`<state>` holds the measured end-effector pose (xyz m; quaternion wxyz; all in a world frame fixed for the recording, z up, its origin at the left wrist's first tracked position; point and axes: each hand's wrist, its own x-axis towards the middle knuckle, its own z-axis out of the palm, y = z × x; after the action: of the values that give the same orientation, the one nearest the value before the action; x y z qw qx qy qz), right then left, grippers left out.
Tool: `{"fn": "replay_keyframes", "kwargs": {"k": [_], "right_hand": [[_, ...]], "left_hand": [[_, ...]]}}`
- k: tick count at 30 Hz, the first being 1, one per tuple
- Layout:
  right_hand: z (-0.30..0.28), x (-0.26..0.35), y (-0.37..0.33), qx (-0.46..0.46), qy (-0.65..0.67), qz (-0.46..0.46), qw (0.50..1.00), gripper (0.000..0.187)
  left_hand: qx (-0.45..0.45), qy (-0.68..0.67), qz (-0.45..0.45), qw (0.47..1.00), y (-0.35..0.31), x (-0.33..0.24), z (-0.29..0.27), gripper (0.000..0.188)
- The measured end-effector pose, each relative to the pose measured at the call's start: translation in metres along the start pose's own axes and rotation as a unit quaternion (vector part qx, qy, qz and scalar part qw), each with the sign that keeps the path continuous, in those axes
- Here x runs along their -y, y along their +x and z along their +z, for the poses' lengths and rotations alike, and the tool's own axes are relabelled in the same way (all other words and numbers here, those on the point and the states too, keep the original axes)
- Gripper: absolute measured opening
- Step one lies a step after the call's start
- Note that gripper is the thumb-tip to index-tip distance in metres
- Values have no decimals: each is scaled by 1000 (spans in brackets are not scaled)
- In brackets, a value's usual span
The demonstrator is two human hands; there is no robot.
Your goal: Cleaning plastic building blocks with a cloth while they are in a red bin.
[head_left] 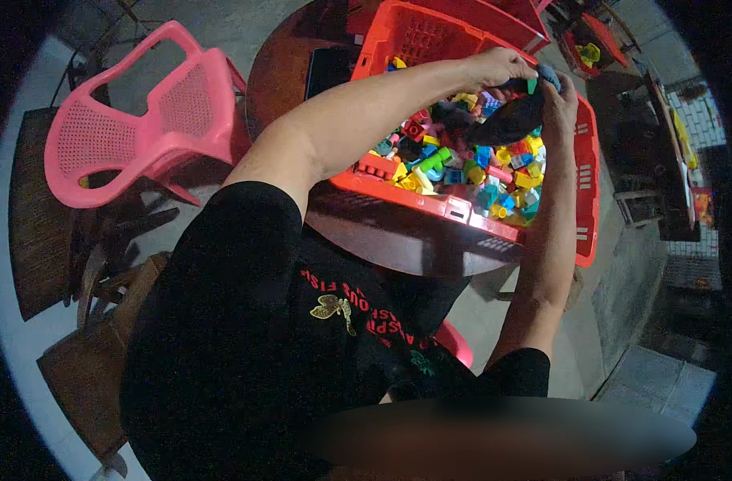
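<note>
A red plastic crate (450, 207) full of several small colourful toy blocks (462, 164) stands on a round brown table (279, 64). Both my arms reach out over the crate. My left hand (498, 68) and my right hand (558, 100) meet above its far right side. Together they hold a dark, rounded black object (510, 122), with a small green piece (532, 85) showing between the fingers. What the black object is cannot be made out.
A pink plastic chair (141, 128) stands to the left of the table. More red crates (494, 20) sit behind the full one. A dark flat item (330, 70) lies on the table by the crate. Dark wooden furniture (646, 160) lines the right side.
</note>
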<state>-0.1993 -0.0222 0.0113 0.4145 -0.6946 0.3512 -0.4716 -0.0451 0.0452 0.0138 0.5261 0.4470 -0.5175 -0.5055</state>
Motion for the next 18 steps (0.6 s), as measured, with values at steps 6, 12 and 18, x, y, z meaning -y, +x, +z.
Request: {"fn": "replay_keyframes", "kwargs": {"k": [6,12,18], "right_hand": [[28,25,-13,1,-191,-194,962,30],[18,13,-14,74,-211,-257,940,35],[-4,-8,8,57,197,93,974,31]], "left_hand": [[-33,0,78,996,25,27,-25,16],[-96,-115,-35,988,13,15,-10,15],[46,-246,32,968,19,3,-15,18]]}}
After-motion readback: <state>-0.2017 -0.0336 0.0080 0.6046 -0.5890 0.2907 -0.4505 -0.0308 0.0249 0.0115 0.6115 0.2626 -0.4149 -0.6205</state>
